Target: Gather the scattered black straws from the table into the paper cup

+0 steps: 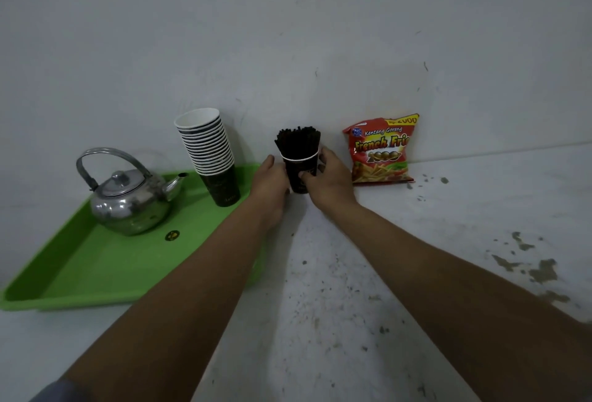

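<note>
Snack bag at 1 o'clock, leaning on the wall: red, reads "Kentang Goreng", "French Fries" (last letters cut by a fold), "2000", plus a yellow corner tag "Rp. 2000". Small round blue logo top left of the bag, too small to read. Fries pictured at the bottom.

Paper cup at 12 o'clock, dark with a white rim, upright on the table near the wall. Print on it is hidden by fingers. Black straws packed in it, standing up, fanned above the rim.

Left hand wraps the cup's left side, right hand grips its right side, thumb across the front. Both arms are stretched forward.

Green tray at 9–10 o'clock, just beside the left forearm, which covers its right edge. On it: metal kettle with the handle up, spout toward the cups; a tilted stack of paper cups, faint gold print on the bottom one, unreadable; a small round dark sticker, unreadable.

The table is white, paint chipped at 3 o'clock.
</note>
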Motion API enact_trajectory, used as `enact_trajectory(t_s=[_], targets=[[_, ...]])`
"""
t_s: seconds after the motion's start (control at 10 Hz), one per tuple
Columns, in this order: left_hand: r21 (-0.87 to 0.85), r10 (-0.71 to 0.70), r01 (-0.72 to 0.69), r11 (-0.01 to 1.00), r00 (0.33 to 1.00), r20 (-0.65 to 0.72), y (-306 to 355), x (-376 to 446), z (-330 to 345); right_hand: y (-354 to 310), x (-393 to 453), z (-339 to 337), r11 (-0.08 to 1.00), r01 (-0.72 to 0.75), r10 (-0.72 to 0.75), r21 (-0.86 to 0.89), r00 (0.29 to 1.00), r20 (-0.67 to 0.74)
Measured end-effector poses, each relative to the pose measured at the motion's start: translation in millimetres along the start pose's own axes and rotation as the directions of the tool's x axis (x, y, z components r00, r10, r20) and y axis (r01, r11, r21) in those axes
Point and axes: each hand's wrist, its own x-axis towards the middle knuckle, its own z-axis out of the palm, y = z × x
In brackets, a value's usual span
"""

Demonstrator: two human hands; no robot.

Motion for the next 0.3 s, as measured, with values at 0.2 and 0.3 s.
enact_trajectory(t_s=[0.2,0.3], targets=[[0.343,0.19,-0.177,0.922,0.982,-0.004,13,-34,-10,-25,-28,-30,0.999,0.014,-0.015,-0.033,1.0,-0.017],[0.584,0.405,-0.402,0.706,0.905,0.133,32,-62,-10,-50,-38,-57,0.982,0.113,-0.12,-0.153,0.992,-0.033]])
